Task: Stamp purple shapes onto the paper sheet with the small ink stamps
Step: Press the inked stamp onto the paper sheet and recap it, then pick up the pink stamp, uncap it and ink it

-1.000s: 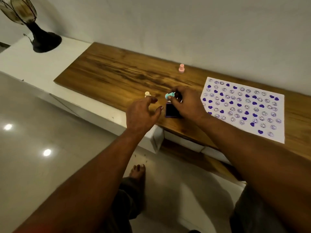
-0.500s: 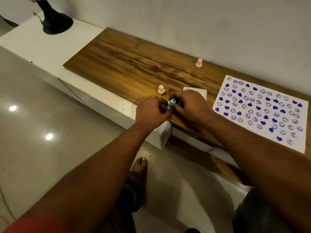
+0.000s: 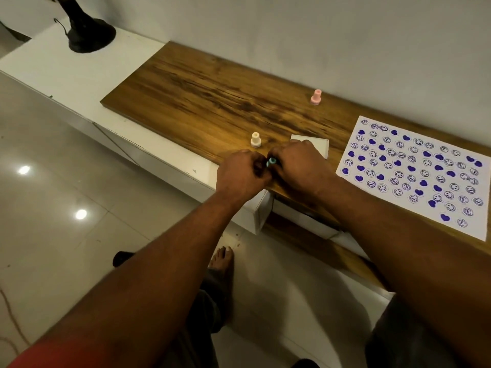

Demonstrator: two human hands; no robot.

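Note:
A small teal stamp (image 3: pixel 271 162) shows between my two hands near the front edge of the wooden top (image 3: pixel 212 96). My right hand (image 3: pixel 300 166) pinches it with curled fingers. My left hand (image 3: pixel 240 176) is pressed up against it, its fingers curled round the dark ink pad (image 3: pixel 258 169), which is mostly hidden. The white paper sheet (image 3: pixel 414 168) lies to the right, covered with several purple hearts and smiley circles. A cream stamp (image 3: pixel 255 140) stands just behind my left hand. A pink stamp (image 3: pixel 316 97) stands far back by the wall.
A white square lid (image 3: pixel 320 146) lies behind my right hand. A black lamp base (image 3: pixel 87 33) stands on the white cabinet top (image 3: pixel 66 73) at the far left. The wall runs close behind the wooden top. My bare foot (image 3: pixel 221 261) is on the tiled floor below.
My left hand has moved right from open beside the pad to closed against the stamp and pad. My right hand stays on the teal stamp. The view has shifted left.

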